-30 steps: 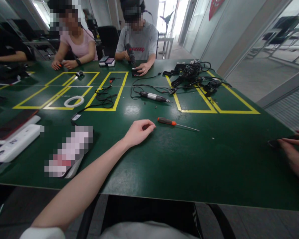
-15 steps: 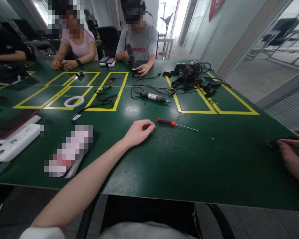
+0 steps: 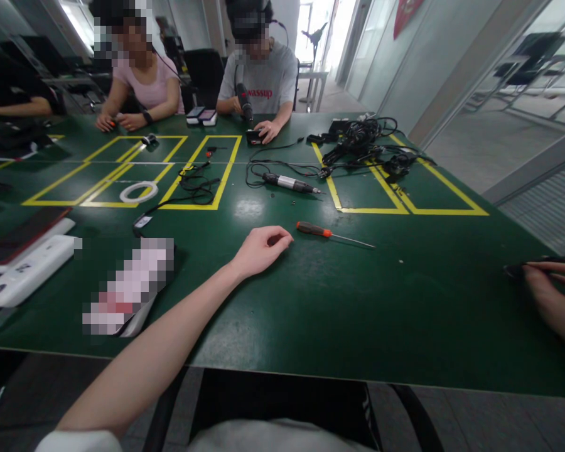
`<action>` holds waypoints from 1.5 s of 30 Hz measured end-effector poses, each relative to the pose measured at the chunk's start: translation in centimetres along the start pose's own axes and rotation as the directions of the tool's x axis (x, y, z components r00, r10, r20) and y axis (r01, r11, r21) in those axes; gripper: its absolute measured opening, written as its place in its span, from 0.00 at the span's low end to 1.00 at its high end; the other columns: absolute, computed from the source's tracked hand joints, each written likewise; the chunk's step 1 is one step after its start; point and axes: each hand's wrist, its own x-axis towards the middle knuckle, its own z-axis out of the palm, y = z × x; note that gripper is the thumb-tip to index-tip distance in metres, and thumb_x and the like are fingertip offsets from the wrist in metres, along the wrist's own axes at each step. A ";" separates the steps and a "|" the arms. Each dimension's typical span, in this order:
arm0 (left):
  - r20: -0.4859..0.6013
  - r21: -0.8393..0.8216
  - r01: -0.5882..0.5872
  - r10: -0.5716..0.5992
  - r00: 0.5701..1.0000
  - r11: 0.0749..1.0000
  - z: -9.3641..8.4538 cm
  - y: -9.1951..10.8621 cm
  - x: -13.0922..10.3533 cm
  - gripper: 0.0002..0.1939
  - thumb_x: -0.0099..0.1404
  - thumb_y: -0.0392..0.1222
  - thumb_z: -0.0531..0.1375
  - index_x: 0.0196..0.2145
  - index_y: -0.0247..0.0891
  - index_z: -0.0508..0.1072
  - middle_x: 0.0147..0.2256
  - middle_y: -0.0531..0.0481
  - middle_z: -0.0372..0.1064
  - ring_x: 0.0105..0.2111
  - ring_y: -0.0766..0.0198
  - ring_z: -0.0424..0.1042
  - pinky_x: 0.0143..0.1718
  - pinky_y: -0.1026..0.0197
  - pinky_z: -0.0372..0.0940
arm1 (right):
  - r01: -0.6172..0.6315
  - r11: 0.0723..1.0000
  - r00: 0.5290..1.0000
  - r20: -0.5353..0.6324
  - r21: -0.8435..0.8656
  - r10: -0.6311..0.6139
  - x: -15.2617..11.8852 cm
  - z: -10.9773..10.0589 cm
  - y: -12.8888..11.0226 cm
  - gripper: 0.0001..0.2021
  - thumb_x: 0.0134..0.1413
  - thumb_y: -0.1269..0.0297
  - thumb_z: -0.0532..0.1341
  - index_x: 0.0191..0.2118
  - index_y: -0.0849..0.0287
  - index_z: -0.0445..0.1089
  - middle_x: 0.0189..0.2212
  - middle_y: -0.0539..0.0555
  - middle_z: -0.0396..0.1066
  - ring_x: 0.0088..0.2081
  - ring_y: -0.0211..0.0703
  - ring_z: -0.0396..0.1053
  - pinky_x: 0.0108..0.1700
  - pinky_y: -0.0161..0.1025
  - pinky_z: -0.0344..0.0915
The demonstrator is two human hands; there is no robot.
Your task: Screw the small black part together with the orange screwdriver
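My left hand [image 3: 263,248] rests on the green table [image 3: 358,314], its fingers loosely curled and the thumb tip close to the forefinger. A dark hollow shows between them, with nothing visible inside. Just beyond the fingertips lies a screwdriver [image 3: 313,230] with a dark and orange handle, its thin shaft pointing right; the hand seems apart from it. My right hand is out of sight. At the right edge a hand [image 3: 558,304], apparently a co-worker's, is at a dark object [image 3: 514,271] that I cannot make out.
Farther back lies an electric screwdriver [image 3: 289,183] with its cord. Tangled black cables [image 3: 362,141] sit at the back right, a white ring [image 3: 139,192] at the left. A blurred-out phone-like item [image 3: 132,285] and a white power strip [image 3: 28,270] lie nearer. A person opposite [image 3: 263,81] handles a power tool.
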 end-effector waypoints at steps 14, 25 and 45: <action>-0.004 -0.011 -0.006 0.006 1.000 1.000 0.1 0.0 0.0 0.11 0.70 0.42 0.60 0.37 0.35 0.81 0.31 0.51 0.77 0.29 0.66 0.69 0.33 0.63 0.61 | -0.332 0.927 0.942 0.110 0.177 0.316 0.6 -0.3 -1.8 0.27 0.33 0.42 0.76 0.27 0.53 0.62 0.47 0.64 0.70 0.48 0.73 0.76 0.41 0.68 0.75; 0.001 -0.017 -0.006 0.006 1.000 1.000 0.0 0.0 0.1 0.12 0.70 0.44 0.59 0.37 0.35 0.81 0.30 0.50 0.77 0.29 0.65 0.69 0.34 0.63 0.61 | -0.655 0.723 0.752 0.093 0.220 0.653 1.9 -0.6 -4.4 0.46 -0.05 0.40 0.80 0.28 0.48 0.55 0.26 0.50 0.66 0.29 0.53 0.69 0.32 0.60 0.71; 0.005 0.018 0.010 -0.010 1.000 1.000 0.3 0.1 0.0 0.11 0.71 0.42 0.60 0.36 0.35 0.81 0.30 0.51 0.76 0.30 0.66 0.69 0.33 0.63 0.61 | -0.748 0.537 0.664 0.410 0.390 0.625 -2.1 -1.8 -13.2 0.30 0.16 0.57 0.80 0.33 0.52 0.71 0.36 0.62 0.81 0.46 0.72 0.81 0.47 0.63 0.81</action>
